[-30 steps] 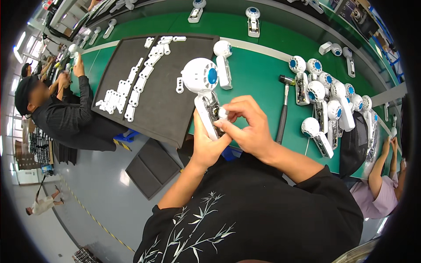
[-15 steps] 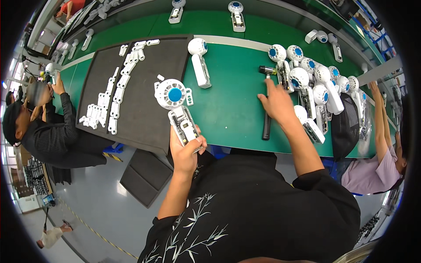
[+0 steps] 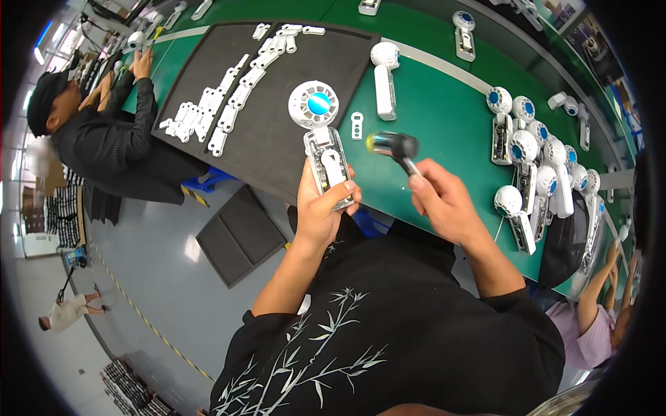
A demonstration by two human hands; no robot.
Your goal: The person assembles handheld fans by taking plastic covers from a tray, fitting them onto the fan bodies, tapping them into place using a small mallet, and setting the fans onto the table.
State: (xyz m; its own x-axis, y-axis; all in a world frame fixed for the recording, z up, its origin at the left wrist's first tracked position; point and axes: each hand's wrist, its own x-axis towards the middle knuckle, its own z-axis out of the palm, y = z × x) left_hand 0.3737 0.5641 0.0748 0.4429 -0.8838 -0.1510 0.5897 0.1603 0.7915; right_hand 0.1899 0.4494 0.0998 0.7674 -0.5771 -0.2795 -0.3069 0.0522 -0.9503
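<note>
My left hand point(image 3: 320, 215) is closed around the handle of a white handheld fan point(image 3: 300, 105) with a blue centre disc. The handle's face is uncovered, so its inner parts show, and a white piece point(image 3: 331, 165) lies on them under my thumb. My right hand point(image 3: 447, 201) grips the shaft of a hammer point(image 3: 395, 145), its black head with a yellowish end raised to the right of the fan and blurred by motion. On the green table between fan and tray edge lies a small white plate with holes point(image 3: 356, 126). Beyond it rests another white fan point(image 3: 385, 90).
A dark tray point(image 3: 291, 142) at the left carries rows of small white parts point(image 3: 239, 97). Several fans point(image 3: 525, 147) crowd the table's right side beside a black mesh bag point(image 3: 563, 243). More fans point(image 3: 464, 35) sit on the far green surface. Co-workers are at both sides.
My right hand has gripped the hammer from the table and lifted it toward the fan. My left hand still holds the fan. The whole view has turned and shifted.
</note>
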